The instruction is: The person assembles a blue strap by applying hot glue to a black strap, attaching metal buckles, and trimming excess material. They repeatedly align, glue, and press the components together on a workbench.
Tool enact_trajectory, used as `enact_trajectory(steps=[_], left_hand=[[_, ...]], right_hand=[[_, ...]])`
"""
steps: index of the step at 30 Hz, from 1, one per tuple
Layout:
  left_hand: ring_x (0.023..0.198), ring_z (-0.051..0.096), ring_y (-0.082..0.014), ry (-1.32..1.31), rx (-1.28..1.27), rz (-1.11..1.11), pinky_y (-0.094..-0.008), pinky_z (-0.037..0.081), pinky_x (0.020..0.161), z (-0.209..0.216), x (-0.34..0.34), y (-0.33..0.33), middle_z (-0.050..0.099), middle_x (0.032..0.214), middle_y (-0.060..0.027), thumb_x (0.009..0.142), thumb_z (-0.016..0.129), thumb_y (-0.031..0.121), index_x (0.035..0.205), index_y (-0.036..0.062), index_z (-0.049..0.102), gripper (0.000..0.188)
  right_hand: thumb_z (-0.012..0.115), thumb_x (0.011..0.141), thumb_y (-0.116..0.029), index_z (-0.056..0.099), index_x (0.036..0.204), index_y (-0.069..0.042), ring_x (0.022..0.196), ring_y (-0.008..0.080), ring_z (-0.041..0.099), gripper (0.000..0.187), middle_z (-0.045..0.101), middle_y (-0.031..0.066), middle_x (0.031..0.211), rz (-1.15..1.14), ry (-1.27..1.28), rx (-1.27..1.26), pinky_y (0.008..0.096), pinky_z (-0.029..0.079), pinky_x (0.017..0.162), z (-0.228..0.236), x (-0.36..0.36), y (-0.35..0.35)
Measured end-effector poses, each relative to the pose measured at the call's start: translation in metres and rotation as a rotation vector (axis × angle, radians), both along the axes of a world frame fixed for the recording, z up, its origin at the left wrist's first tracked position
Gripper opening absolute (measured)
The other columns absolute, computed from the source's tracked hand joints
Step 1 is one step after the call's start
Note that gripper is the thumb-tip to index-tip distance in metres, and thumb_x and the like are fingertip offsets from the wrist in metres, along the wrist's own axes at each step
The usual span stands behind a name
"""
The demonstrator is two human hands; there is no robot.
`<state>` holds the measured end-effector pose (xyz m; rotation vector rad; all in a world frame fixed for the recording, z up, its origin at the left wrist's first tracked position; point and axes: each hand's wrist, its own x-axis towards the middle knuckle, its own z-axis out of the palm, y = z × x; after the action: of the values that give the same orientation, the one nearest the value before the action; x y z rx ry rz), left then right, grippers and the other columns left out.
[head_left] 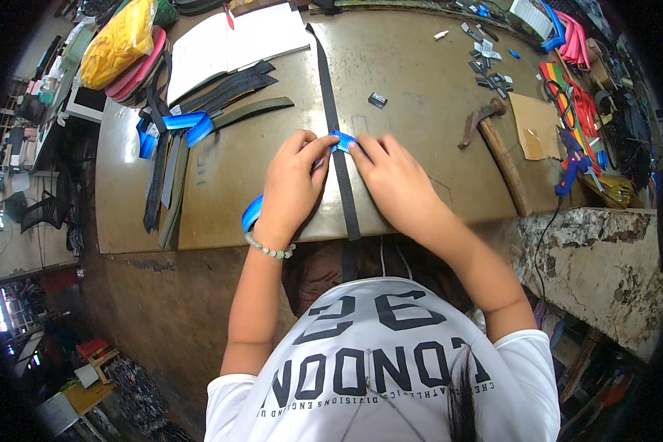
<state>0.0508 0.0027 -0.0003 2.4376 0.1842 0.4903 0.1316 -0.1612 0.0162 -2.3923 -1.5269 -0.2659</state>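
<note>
A blue webbing strap (342,141) lies across a long black strap (335,110) at the middle of the table. My left hand (293,180) pinches the blue strap's left part, fingers bent over it. From the other side, my right hand (396,179) is closed on its right edge with thumb and fingertips. More blue webbing (253,213) shows beside my left wrist, near the table's front edge; the stretch beneath my hand is hidden. The black strap runs from the far side down between my hands and over the front edge.
An open notebook (236,40), several dark straps (236,92) and a blue strap loop (199,129) lie at left. One small dark piece (378,99) sits beyond my hands. To the right are a hammer (502,151), cardboard (534,127), a glue gun (572,162) and several small dark pieces (486,70).
</note>
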Motion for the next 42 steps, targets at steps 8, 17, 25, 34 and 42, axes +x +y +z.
enact_trajectory(steps=[8,17,25,34,42], left_hand=[[0.080,0.060,-0.0281,0.014,-0.009,0.010,-0.0362,0.050,0.073,-0.002,-0.001,0.000,0.060,0.094,-0.0125,0.088,0.066,0.002,0.110,0.0082,0.071,0.023],[0.084,0.060,-0.0294,-0.014,-0.006,-0.044,-0.0377,0.050,0.076,-0.005,0.001,-0.010,0.060,0.091,-0.0126,0.087,0.067,0.002,0.109,0.0071,0.072,0.024],[0.083,0.059,-0.0240,-0.003,-0.308,0.040,-0.0334,0.050,0.074,-0.003,-0.004,-0.010,0.057,0.100,-0.0116,0.085,0.069,0.001,0.112,0.0036,0.068,0.027],[0.084,0.060,-0.0297,-0.003,-0.320,0.036,-0.0367,0.049,0.076,-0.005,-0.002,-0.009,0.058,0.094,-0.0136,0.083,0.070,0.001,0.105,0.0016,0.070,0.023],[0.084,0.060,-0.0306,-0.021,-0.299,0.025,-0.0380,0.049,0.078,-0.005,-0.004,-0.009,0.058,0.092,-0.0141,0.083,0.068,0.001,0.104,0.0005,0.071,0.022]], right_hand=[[0.064,0.083,-0.005,0.064,0.117,0.003,0.113,0.0342,0.056,0.035,0.060,0.0158,0.123,-0.261,0.224,-0.147,0.0411,0.046,0.096,0.006,-0.035,-0.131],[0.083,0.082,-0.037,0.061,0.115,0.005,0.099,0.0205,0.064,0.057,0.068,0.0095,0.103,-1.149,-0.064,0.732,0.0319,0.049,0.087,-0.020,0.113,-0.305],[0.069,0.093,-0.038,0.059,0.122,-0.001,0.078,0.0106,0.065,0.048,0.069,0.0107,0.095,-1.037,0.354,0.415,0.0285,0.050,0.053,0.041,0.112,-0.212],[0.068,0.093,-0.037,0.059,0.106,-0.003,0.069,0.0120,0.060,0.038,0.067,0.0067,0.081,-0.091,0.857,0.151,0.0275,0.047,0.063,0.057,0.076,-0.045],[0.067,0.094,-0.039,0.059,0.102,-0.002,0.068,0.0170,0.062,0.039,0.069,0.0106,0.080,-0.070,0.801,0.101,0.0318,0.048,0.064,0.043,0.083,-0.028]])
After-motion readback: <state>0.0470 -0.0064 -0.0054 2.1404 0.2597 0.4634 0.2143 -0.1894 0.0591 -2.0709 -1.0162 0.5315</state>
